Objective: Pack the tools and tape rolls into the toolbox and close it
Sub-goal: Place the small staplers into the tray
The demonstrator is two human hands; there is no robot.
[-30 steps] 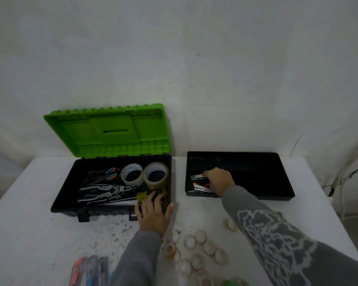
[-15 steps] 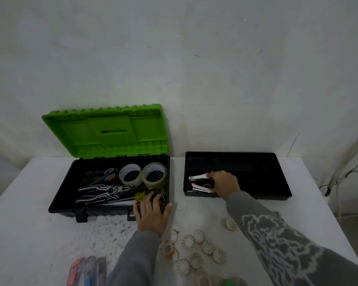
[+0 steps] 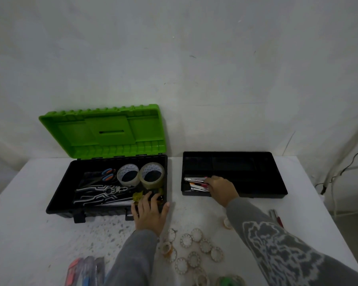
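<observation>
Right hand [image 3: 221,189] has pressed the silver tools [image 3: 195,179] flatter into the left end of the black tray [image 3: 277,178], right of centre. The top one no longer tips up. Its fingers are curled onto them, pinching by the look of it.

The toolbox [image 3: 59,200] sits left of centre with its green lid [image 3: 112,131] up, already carrying big tape rolls [image 3: 152,176], pliers [image 3: 103,193] and scissors [image 3: 108,174]. Left hand [image 3: 150,213] hasn't budged, fingers spread flat over the box's front right rim.

So the tray is being loaded, and my guess is it drops into the box afterwards. Small tape rolls [image 3: 196,234] wait on the desk [image 3: 29,223], bottom centre.
</observation>
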